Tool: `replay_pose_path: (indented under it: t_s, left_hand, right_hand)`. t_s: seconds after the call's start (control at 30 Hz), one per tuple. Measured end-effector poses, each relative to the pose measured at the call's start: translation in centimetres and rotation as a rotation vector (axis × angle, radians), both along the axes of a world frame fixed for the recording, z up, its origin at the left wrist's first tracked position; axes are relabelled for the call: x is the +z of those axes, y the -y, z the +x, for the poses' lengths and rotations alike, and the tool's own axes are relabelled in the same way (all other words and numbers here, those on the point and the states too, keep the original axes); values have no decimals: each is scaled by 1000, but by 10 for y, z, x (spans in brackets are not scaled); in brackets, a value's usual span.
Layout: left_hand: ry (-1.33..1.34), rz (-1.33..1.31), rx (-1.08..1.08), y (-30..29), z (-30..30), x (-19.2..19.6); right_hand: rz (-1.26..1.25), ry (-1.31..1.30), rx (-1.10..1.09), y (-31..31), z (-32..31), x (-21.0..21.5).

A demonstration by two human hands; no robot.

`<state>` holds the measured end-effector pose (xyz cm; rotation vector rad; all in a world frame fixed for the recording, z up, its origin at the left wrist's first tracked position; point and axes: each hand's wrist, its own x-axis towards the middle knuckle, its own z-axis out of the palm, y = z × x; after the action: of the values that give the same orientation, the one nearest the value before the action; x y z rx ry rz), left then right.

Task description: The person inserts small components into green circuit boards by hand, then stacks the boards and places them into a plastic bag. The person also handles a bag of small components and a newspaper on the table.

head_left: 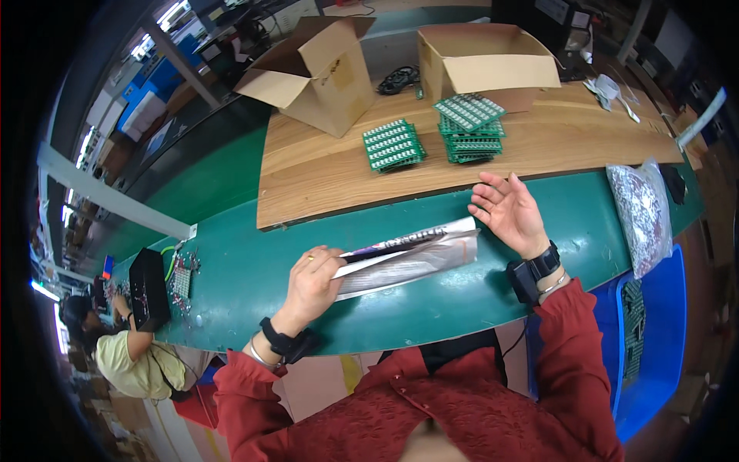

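Note:
My left hand [312,286] grips the left end of a folded printed sheet [419,262], pale with dark print, its layers slightly parted along the upper side. The sheet is above the green bench top [385,323], tilted up toward its right end. Just beyond that right end is my right hand [510,215], holding nothing, with its palm turned inward and fingers apart and loosely bent. On the raised wooden board [323,181] ahead lie two stacks of green circuit boards: a lower stack [393,145] and a taller stack [471,127] whose top board sits askew.
Two open cardboard boxes, the left box [339,88] and the right box [493,65], stand behind the stacks. At right are a clear bag [640,212] of small parts and a blue bin [670,339] containing boards. A co-worker [142,362] sits at far left near a black box [148,289].

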<state>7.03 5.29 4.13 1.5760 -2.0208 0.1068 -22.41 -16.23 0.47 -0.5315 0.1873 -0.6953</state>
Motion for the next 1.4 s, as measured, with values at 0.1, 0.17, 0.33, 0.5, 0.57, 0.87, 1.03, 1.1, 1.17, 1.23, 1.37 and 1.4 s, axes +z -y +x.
replay_pose_path:
  t_s: [0.1, 0.17, 0.33, 0.5, 0.57, 0.87, 1.03, 1.1, 1.17, 1.23, 1.37, 1.4]
  left_hand:
    - [-5, -9, -7, -2, 2, 6]
    - [11, 2, -6, -2, 2, 14]
    - [-9, 39, 24, -3, 0, 44]
    - [73, 49, 70, 7, 9, 104]
    - [68, 6, 77, 25, 5, 136]
    - [137, -13, 227, 151, -6, 231]
    - [208, -77, 202, 231, -13, 252]
    - [307, -35, 250, 262, -13, 259]
    - [336, 12, 176, 285, -28, 260]
    - [464, 43, 112, 308, -35, 266]
    - [760, 46, -13, 343, -56, 280]
    - [864, 53, -21, 350, -64, 285]
  right_hand:
    - [158, 114, 43, 2, -8, -8]
    - [178, 151, 35, 1, -8, -12]
    - [199, 167, 15, 3, -10, -16]
    - [246, 114, -45, 4, -11, -23]
    - [271, 108, -59, 3, -12, -25]
    - [294, 16, -57, -12, -8, -19]
    - [247, -62, -44, -24, -2, -12]
    - [209, -48, -42, -26, -2, -13]
    - [163, -57, -73, -24, -6, -11]
    - [126, -70, -108, -25, -8, -6]
    - [130, -106, -140, -26, -10, -1]
    - [134, -95, -139, -26, -10, -1]
